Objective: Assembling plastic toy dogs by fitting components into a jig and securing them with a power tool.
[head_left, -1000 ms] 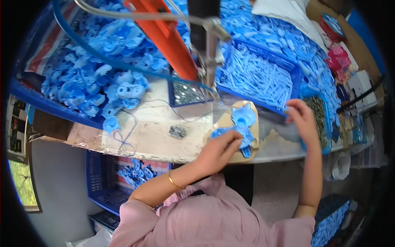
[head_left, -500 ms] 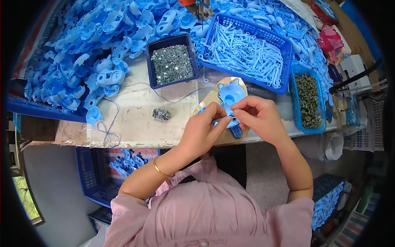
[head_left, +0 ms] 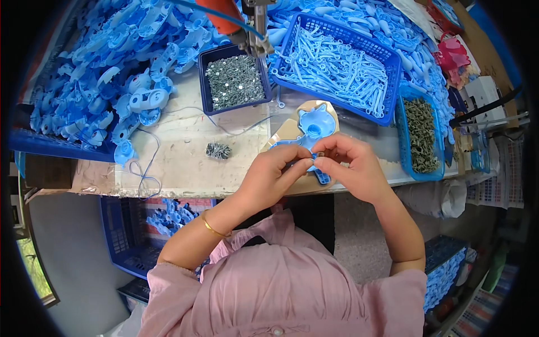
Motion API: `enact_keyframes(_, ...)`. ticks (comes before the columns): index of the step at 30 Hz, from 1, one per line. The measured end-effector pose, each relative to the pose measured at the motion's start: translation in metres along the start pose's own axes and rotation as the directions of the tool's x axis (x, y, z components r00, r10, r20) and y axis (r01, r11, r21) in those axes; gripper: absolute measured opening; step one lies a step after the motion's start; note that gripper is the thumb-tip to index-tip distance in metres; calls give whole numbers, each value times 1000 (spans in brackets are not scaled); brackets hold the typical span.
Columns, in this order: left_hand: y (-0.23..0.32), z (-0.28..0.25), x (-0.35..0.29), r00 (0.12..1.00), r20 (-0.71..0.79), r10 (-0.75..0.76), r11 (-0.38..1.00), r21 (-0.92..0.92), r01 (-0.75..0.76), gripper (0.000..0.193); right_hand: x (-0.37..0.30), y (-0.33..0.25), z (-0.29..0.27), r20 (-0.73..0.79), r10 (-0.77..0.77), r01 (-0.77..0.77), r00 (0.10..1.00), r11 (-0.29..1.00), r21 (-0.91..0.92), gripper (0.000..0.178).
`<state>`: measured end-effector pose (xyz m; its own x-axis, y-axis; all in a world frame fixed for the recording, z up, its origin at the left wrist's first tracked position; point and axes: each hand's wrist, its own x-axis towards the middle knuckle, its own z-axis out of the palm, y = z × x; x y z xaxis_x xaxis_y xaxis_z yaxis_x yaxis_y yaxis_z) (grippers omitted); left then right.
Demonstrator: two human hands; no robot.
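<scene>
My left hand (head_left: 273, 174) and my right hand (head_left: 355, 169) meet fingertip to fingertip over a blue plastic shell part (head_left: 319, 122). Both are pinched closed; whatever small piece is between the fingers is too hidden to name. The shell has an eared, cup-shaped end and rests in a tan holder (head_left: 332, 110) near the table's front edge. A short ribbed blue piece (head_left: 321, 177) sticks out below my fingertips. Beyond my left hand, a small heap of screws (head_left: 218, 150) lies on the table.
An orange hanging tool (head_left: 222, 16) with a metal end comes in from above. Behind are a dark tray of small metal screws (head_left: 234, 81), a blue basket of plastic rods (head_left: 337, 70) and heaped blue parts (head_left: 106, 73). A light-blue tub of screws (head_left: 421, 135) stands right.
The orange tool hangs lower and shows much more, left of where it was. My fingertips have drawn together over the blue part, the right hand shifting slightly left.
</scene>
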<state>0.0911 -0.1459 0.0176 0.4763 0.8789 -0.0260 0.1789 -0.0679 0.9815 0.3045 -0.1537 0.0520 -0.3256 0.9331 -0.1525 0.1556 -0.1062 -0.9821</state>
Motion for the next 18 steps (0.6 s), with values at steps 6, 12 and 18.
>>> enact_keyframes(6,-9,-11,-3,897,-106,430,712,650,-265,54,14,26,-14,-104,66,-78,992,991,-111,26)
enact_keyframes(12,-22,-11,3,895,-144,423,691,690,-216,45,27,41,-13,-155,145,-162,977,981,-105,23)
enact_keyframes(18,-30,-8,8,917,-138,375,692,699,-178,37,27,40,-15,-133,119,-149,984,959,-243,20)
